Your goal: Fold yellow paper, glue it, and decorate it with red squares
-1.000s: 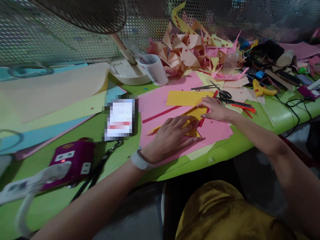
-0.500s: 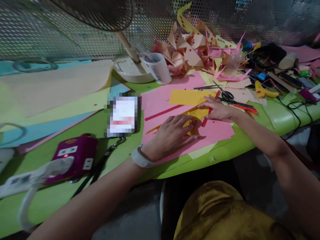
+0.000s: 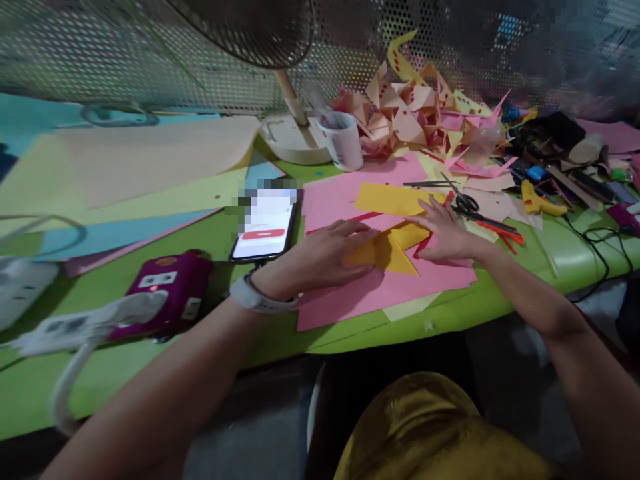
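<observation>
A folded yellow paper (image 3: 395, 255) with pointed corners lies on pink sheets (image 3: 350, 305) in front of me. My left hand (image 3: 330, 260) has its left part between the thumb and fingers, which hide that end. Spread fingers of my right hand (image 3: 443, 232) rest at the paper's right end, beside a dark red strip (image 3: 423, 248). Just behind is a flat yellow paper rectangle (image 3: 384, 199). Another red strip shows partly behind my left hand. Black-handled scissors (image 3: 465, 201) lie right of my right hand, near an orange-and-black cutter (image 3: 500, 230).
Left of my hands a lit phone (image 3: 267, 223) lies near a purple power socket (image 3: 170, 293) with a white plug. Behind stand a fan (image 3: 295, 143), a white cup (image 3: 345, 143) and a heap of folded paper shapes (image 3: 400, 117). A yellow glue gun (image 3: 540, 200) sits to the right.
The folded yellow paper shows more of its surface, with a point now towards me. My left hand has shifted to its left end. The view has swung slightly left.
</observation>
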A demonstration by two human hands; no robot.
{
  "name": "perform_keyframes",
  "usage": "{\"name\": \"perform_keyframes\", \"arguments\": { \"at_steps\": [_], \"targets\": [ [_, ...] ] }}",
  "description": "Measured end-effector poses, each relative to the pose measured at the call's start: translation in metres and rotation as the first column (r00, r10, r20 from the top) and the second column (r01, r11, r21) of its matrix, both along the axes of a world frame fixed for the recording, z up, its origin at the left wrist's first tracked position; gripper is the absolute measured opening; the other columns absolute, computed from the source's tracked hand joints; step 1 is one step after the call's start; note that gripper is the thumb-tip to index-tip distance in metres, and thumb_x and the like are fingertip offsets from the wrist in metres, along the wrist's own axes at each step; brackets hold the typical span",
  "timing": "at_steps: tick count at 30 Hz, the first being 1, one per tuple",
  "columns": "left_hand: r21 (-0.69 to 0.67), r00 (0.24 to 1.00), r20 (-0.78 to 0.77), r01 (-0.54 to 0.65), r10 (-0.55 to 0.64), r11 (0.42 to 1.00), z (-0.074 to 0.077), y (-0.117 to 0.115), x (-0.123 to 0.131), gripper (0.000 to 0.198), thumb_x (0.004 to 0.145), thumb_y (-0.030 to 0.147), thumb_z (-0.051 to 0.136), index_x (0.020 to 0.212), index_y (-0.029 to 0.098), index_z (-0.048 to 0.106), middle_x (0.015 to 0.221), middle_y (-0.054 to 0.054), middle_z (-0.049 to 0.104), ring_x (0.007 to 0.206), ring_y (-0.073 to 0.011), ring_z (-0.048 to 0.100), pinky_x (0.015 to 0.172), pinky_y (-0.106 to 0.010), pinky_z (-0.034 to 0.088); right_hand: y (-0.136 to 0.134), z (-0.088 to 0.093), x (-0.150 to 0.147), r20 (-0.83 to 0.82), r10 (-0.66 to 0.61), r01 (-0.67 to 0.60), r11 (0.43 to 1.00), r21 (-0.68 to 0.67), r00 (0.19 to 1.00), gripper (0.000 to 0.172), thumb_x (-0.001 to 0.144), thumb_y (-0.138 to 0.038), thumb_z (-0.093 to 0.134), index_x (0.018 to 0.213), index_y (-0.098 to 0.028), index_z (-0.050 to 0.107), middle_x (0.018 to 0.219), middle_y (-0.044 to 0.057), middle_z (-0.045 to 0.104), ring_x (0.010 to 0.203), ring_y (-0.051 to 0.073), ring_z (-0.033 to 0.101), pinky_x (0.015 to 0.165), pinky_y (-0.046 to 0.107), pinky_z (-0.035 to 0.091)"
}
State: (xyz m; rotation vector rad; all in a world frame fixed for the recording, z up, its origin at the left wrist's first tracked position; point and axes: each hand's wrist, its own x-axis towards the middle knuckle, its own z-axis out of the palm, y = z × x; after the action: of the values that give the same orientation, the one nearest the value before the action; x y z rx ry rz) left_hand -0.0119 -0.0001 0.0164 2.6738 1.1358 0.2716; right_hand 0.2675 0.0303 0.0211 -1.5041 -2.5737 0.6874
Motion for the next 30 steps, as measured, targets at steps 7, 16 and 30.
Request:
{"name": "perform_keyframes", "arguments": {
  "at_steps": [7,16,30],
  "targets": [
    [0.036,1.000,0.007,0.008,-0.008,0.999,-0.005,0.005,0.000,0.046,0.097,0.036,0.045,0.135,0.016,0.061,0.135,-0.017,0.064,0.122,-0.0300,0.061,0.099,-0.043,0.053,0.002,-0.010,0.003,0.010,0.031,-0.030,0.996,-0.083,0.999,0.104,0.073,-0.058,0.077,0.160,-0.030,0.029,0.172,0.012,0.003,0.157,0.038,-0.014,0.123,0.065,-0.005],
    [0.111,0.988,0.128,-0.098,0.084,0.989,-0.017,0.013,0.004,0.046,0.099,0.026,0.036,0.134,0.017,0.064,0.111,-0.013,0.075,0.103,-0.0255,0.068,0.091,-0.041,0.055,-0.003,-0.015,-0.008,-0.059,0.149,-0.145,0.987,0.073,0.987,0.090,0.082,-0.042,0.074,0.160,-0.034,0.030,0.173,0.008,0.008,0.159,0.033,-0.008,0.124,0.063,0.001],
    [0.154,0.963,0.215,-0.196,0.161,0.968,-0.024,0.014,0.008,0.045,0.096,0.022,0.040,0.129,0.018,0.069,0.114,-0.015,0.074,0.100,-0.0265,0.069,0.082,-0.038,0.057,-0.012,-0.009,-0.012,-0.218,0.177,-0.074,0.908,0.411,0.960,0.053,0.087,-0.033,0.066,0.139,-0.028,0.053,0.149,0.010,0.050,0.146,0.032,0.036,0.120,0.055,0.027]
  ]
}}
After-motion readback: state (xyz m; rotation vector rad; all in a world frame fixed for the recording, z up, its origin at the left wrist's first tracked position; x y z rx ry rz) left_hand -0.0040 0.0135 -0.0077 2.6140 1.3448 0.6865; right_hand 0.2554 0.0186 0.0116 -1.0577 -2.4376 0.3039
